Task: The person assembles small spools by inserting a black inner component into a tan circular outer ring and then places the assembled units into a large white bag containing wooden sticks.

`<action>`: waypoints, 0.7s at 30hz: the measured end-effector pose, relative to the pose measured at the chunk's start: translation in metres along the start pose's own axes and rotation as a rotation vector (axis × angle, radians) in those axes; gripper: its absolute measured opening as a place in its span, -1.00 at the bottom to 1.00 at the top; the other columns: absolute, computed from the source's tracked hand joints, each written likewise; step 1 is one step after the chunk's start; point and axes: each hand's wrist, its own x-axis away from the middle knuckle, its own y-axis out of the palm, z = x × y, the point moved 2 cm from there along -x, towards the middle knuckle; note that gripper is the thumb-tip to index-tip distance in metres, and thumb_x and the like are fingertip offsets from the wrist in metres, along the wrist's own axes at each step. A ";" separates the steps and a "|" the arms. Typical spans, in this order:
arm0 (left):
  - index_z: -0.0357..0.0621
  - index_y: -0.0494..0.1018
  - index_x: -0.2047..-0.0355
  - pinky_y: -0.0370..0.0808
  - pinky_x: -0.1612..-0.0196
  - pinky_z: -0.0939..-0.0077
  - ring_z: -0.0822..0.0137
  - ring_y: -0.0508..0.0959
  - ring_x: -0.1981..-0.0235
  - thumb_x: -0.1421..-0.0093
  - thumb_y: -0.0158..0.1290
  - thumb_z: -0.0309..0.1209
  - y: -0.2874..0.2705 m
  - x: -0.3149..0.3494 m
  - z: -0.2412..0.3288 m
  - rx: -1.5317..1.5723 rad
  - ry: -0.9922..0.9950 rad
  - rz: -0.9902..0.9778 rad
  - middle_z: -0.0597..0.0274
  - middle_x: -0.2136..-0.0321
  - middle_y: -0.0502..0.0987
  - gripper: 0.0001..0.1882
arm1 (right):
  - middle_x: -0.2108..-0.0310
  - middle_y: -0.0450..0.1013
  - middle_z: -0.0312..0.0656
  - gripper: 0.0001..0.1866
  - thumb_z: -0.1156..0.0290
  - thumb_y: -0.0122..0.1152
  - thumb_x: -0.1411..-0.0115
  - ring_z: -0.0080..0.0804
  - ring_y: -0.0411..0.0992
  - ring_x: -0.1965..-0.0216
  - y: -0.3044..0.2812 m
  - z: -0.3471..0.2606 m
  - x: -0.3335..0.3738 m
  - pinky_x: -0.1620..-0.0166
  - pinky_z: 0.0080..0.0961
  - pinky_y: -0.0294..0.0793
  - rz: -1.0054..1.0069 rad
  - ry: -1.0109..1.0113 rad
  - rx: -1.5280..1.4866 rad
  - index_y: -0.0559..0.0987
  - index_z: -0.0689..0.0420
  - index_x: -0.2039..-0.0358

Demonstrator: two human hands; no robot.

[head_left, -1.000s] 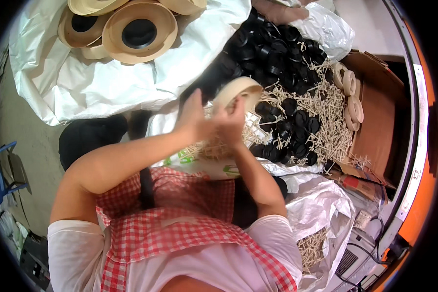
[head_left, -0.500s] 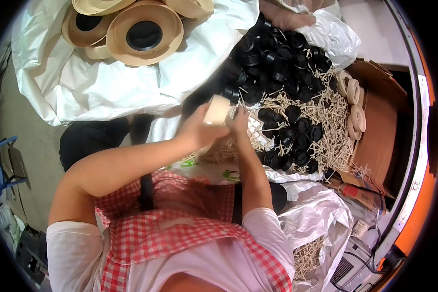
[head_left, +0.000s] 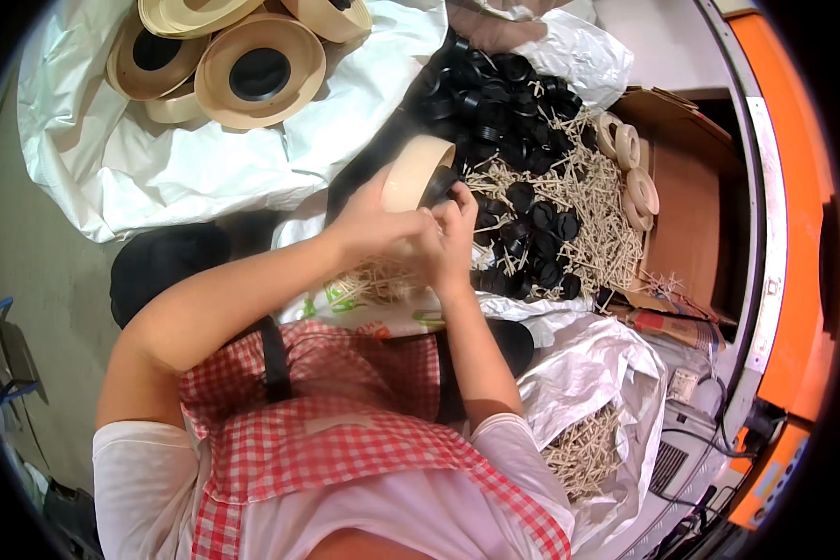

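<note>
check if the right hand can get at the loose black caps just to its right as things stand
Probably yes: the right hand is close beside the black caps, and nothing seems to block the way, though it looks busy at the beige ring just now.

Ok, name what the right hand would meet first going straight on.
The right hand would likely meet the black disc at the beige ring; whether hand and disc touch is unclear.

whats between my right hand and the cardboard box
In the head view, black round parts and scattered beige sticks lie between the right hand and the cardboard box, with small beige rings nearest the box.
</note>
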 end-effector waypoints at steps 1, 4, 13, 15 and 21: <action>-0.21 0.18 -0.12 0.45 0.11 0.50 0.44 0.47 0.15 -0.06 0.11 -0.50 -0.002 0.000 0.003 -0.038 0.027 -0.047 0.23 0.10 0.43 -0.39 | 0.05 0.29 0.10 -0.92 0.52 0.19 0.00 0.02 0.22 -0.09 -0.005 -0.006 0.001 -0.05 -0.30 0.27 -0.064 -0.019 0.009 0.49 0.20 0.46; -0.20 0.25 -0.08 0.47 0.11 0.48 0.41 0.49 0.15 -0.07 0.10 -0.47 -0.007 -0.001 0.027 0.067 -0.132 -0.235 0.21 0.12 0.45 -0.46 | 0.02 0.27 0.07 -0.84 0.50 0.26 0.11 0.10 0.16 -0.14 -0.024 -0.021 -0.001 -0.13 -0.27 0.22 -0.227 -0.211 0.082 0.52 0.19 0.45; -0.15 0.19 -0.11 0.45 0.10 0.51 0.47 0.47 0.21 -0.06 0.13 -0.39 -0.010 0.010 0.035 -0.207 -0.064 -0.302 0.24 0.14 0.44 -0.40 | -0.14 0.12 -0.03 -0.09 0.53 0.31 0.11 -0.16 0.17 -0.15 -0.034 -0.041 0.002 -0.14 -0.29 0.26 -0.232 -0.128 -0.123 0.01 0.23 -0.22; -0.16 0.19 -0.12 0.47 0.15 0.52 0.47 0.48 0.21 -0.04 0.13 -0.39 -0.010 0.014 0.039 -0.429 0.009 -0.318 0.23 0.15 0.45 -0.37 | -0.14 0.12 -0.02 -0.11 0.53 0.30 0.11 -0.19 0.18 -0.15 -0.031 -0.040 0.003 -0.14 -0.31 0.26 -0.346 -0.024 -0.148 0.03 0.23 -0.21; -0.19 0.26 -0.08 0.45 0.13 0.55 0.44 0.48 0.18 -0.04 0.13 -0.37 -0.018 0.017 0.028 -0.132 -0.171 -0.344 0.22 0.13 0.46 -0.42 | -0.06 0.22 -0.07 -0.22 0.40 0.30 0.04 -0.22 0.29 -0.05 -0.028 -0.055 0.001 -0.06 -0.34 0.34 -0.562 -0.015 -0.098 0.10 0.18 -0.15</action>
